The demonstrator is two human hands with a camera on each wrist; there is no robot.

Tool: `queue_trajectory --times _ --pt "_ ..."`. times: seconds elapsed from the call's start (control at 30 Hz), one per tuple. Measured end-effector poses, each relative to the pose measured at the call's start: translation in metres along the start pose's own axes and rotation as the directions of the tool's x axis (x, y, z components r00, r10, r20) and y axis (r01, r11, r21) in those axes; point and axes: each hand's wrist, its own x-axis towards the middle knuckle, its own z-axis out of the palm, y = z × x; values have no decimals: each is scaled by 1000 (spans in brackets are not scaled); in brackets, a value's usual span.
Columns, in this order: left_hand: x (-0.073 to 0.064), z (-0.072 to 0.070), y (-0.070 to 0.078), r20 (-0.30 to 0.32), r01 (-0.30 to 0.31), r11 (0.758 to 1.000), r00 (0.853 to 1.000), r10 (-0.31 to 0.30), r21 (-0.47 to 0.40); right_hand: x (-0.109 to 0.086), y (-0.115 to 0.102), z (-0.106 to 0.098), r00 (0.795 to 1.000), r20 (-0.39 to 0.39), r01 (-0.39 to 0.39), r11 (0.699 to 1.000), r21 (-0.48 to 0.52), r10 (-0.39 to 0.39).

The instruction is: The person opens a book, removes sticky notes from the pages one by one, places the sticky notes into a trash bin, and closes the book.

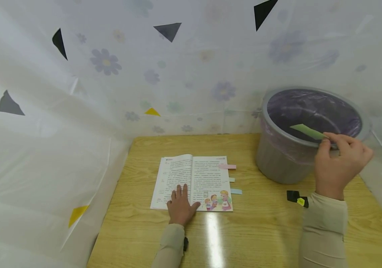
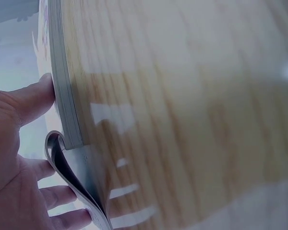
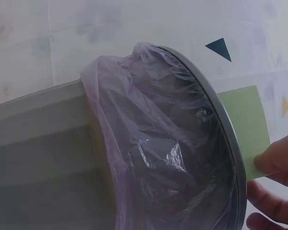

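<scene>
An open book (image 1: 208, 182) lies on the table, with printed text on both pages and cartoon figures at its lower right corner. My left hand (image 1: 180, 205) rests on its lower part with spread fingers. In the left wrist view, the fingertips and thumb (image 2: 36, 101) touch the book's bottom edge, where some pages (image 2: 69, 175) curl up. My right hand (image 1: 339, 163) pinches a green paper slip (image 1: 308, 131) between thumb and fingers, over the near rim of a grey trash bin (image 1: 278, 160). In the right wrist view the slip (image 3: 245, 127) appears just beyond the rim.
A purple plastic bag (image 3: 153, 139) lines the bin. Pink (image 1: 227, 166), white and blue tabs (image 1: 236, 191) stick out from the book's right side. Flower-patterned sheeting (image 1: 191, 67) with triangular patches hangs behind and at the left of the wooden table (image 1: 254, 227).
</scene>
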Motion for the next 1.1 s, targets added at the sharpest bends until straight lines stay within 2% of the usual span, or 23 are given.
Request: queue_trajectory --times 0.6,1.1 --pt "1 1 -1 14 5 1000 1000 -5 11 0 4 2 998 50 34 999 -37 -32" --pt "1 1 -1 9 -4 1000 1000 4 8 -3 -2 -2 998 64 -15 1000 -22 17"
